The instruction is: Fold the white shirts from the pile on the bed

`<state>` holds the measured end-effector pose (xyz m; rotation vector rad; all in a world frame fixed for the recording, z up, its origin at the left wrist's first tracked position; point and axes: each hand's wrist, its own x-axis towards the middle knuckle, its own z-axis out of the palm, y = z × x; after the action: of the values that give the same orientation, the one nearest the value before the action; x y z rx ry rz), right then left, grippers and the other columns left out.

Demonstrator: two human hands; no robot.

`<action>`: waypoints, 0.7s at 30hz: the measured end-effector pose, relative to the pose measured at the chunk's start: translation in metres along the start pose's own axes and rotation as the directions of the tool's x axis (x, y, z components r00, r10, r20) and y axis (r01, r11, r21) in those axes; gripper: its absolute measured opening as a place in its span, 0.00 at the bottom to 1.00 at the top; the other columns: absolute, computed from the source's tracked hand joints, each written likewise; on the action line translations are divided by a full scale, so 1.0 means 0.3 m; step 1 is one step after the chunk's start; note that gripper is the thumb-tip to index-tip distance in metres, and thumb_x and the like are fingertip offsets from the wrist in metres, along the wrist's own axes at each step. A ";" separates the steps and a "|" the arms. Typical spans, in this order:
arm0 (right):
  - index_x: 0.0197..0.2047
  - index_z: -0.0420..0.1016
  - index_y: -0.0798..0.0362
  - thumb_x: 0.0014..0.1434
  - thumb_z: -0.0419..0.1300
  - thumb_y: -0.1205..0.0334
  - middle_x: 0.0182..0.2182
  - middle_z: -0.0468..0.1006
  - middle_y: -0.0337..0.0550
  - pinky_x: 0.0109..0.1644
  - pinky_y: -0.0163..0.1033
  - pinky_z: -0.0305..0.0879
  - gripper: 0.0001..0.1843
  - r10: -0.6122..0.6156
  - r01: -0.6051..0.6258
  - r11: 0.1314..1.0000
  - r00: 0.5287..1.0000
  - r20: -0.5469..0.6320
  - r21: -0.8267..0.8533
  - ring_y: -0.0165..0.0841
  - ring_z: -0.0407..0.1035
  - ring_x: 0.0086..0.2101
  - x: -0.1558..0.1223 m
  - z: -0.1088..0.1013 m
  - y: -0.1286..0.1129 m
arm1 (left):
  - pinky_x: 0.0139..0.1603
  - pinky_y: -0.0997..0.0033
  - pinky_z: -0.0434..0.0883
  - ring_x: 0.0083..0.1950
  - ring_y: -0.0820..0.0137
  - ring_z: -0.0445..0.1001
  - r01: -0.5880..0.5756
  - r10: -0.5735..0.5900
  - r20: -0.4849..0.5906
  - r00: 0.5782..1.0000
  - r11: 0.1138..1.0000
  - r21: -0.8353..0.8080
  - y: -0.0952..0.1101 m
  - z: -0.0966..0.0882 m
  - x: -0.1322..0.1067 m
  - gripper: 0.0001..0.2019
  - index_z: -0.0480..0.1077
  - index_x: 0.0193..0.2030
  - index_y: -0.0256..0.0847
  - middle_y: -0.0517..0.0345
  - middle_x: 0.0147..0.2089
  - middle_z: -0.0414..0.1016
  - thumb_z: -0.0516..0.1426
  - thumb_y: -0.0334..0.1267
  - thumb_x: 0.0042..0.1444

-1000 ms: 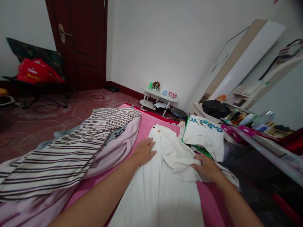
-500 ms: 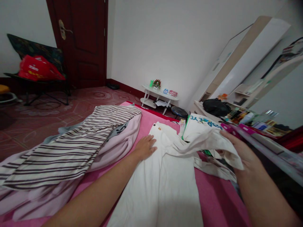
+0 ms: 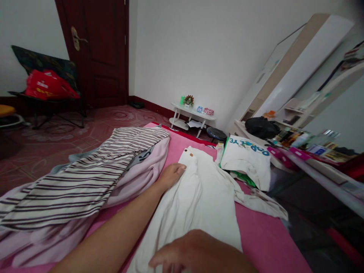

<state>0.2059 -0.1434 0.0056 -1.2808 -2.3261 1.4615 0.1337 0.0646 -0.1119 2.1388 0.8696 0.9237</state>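
A white long-sleeved garment (image 3: 212,189) lies lengthwise before me on the pink bed cover (image 3: 267,239), with two small tags near its far end. Along its left edge rests my left hand (image 3: 172,176), fingers stretched out and touching the cloth. Low in the view, my right hand (image 3: 189,248) is over the near part of the garment, its fingers loosely apart and partly cut off by the frame edge. One layer of the cloth runs folded along the garment's left side. A sleeve (image 3: 263,203) reaches out to the right.
Left of the garment, striped clothing (image 3: 85,174) lies over a pale pink one (image 3: 142,182). A folded white printed shirt (image 3: 247,155) sits at the right, beside a cluttered dressing table (image 3: 309,151). Farther off stand a low white table (image 3: 193,110) and a chair holding a red bag (image 3: 51,85).
My right hand has come from the far right to the near middle, bringing the raised white sleeve across onto the garment. My left hand has shifted slightly left, its fingers less spread.
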 end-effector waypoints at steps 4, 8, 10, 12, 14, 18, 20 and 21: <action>0.46 0.74 0.50 0.57 0.55 0.66 0.35 0.77 0.38 0.40 0.30 0.60 0.14 0.081 -0.181 0.971 0.863 -0.498 -0.155 0.29 0.70 0.35 0.080 0.013 0.125 | 0.57 0.71 0.66 0.53 0.66 0.73 0.024 -0.024 -0.014 1.000 1.000 0.005 -0.005 0.011 -0.003 0.19 0.73 0.51 0.36 0.53 0.52 0.76 0.48 0.42 0.63; 0.40 0.71 0.50 0.50 0.51 0.74 0.36 0.73 0.39 0.41 0.32 0.59 0.16 0.051 -0.297 0.909 0.777 -0.627 -0.294 0.30 0.69 0.35 0.136 0.021 0.216 | 0.57 0.69 0.65 0.54 0.66 0.72 0.069 -0.067 -0.027 0.997 0.995 0.070 0.002 0.020 -0.004 0.18 0.71 0.54 0.38 0.53 0.53 0.75 0.51 0.40 0.60; 0.41 0.69 0.50 0.46 0.52 0.74 0.36 0.72 0.38 0.43 0.32 0.60 0.18 0.023 -0.266 0.905 0.810 -0.586 -0.332 0.31 0.68 0.37 0.128 0.014 0.222 | 0.57 0.68 0.65 0.53 0.65 0.72 0.101 -0.099 -0.025 0.995 0.987 0.122 0.014 0.024 0.016 0.19 0.71 0.55 0.39 0.53 0.52 0.76 0.52 0.40 0.59; 0.41 0.67 0.50 0.43 0.53 0.74 0.38 0.71 0.39 0.44 0.33 0.60 0.20 0.001 -0.213 0.907 0.865 -0.502 -0.364 0.32 0.67 0.39 0.093 -0.002 0.207 | 0.55 0.65 0.66 0.51 0.62 0.73 0.149 -0.149 -0.010 0.989 0.971 0.185 0.032 0.027 0.061 0.19 0.72 0.53 0.39 0.51 0.48 0.78 0.54 0.45 0.57; 0.41 0.67 0.50 0.40 0.53 0.75 0.40 0.70 0.40 0.45 0.33 0.60 0.23 -0.015 -0.148 0.912 0.920 -0.392 -0.383 0.32 0.66 0.41 0.045 -0.020 0.185 | 0.51 0.61 0.67 0.48 0.58 0.75 0.207 -0.219 0.019 0.976 0.946 0.249 0.055 0.034 0.131 0.22 0.76 0.44 0.40 0.48 0.43 0.79 0.55 0.55 0.55; 0.41 0.69 0.51 0.38 0.54 0.76 0.43 0.72 0.42 0.47 0.34 0.60 0.24 -0.003 -0.160 0.879 0.940 -0.342 -0.449 0.33 0.66 0.45 -0.004 -0.030 0.155 | 0.45 0.62 0.69 0.43 0.55 0.76 0.284 -0.328 0.087 0.941 0.900 0.330 0.093 0.070 0.286 0.27 0.74 0.28 0.39 0.47 0.37 0.79 0.61 0.65 0.38; 0.36 0.72 0.52 0.41 0.56 0.74 0.40 0.74 0.44 0.42 0.36 0.62 0.16 0.124 -0.317 0.788 0.921 -0.368 -0.528 0.35 0.68 0.41 0.012 -0.021 0.153 | 0.42 0.66 0.69 0.41 0.57 0.76 0.285 -0.336 0.104 0.936 0.899 0.333 0.097 0.096 0.341 0.23 0.72 0.26 0.39 0.49 0.36 0.79 0.66 0.58 0.35; 0.32 0.72 0.52 0.42 0.58 0.73 0.37 0.75 0.44 0.38 0.36 0.62 0.12 0.206 -0.383 0.728 0.913 -0.352 -0.569 0.35 0.69 0.37 0.025 -0.015 0.157 | 0.40 0.68 0.69 0.39 0.59 0.76 0.282 -0.330 0.102 0.938 0.902 0.328 0.093 0.108 0.360 0.19 0.72 0.26 0.39 0.50 0.35 0.79 0.66 0.53 0.36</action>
<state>0.2313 -0.1264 -0.0314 -1.9444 -2.5891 0.4608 0.2254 0.1216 -0.0695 2.2062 1.2958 0.4753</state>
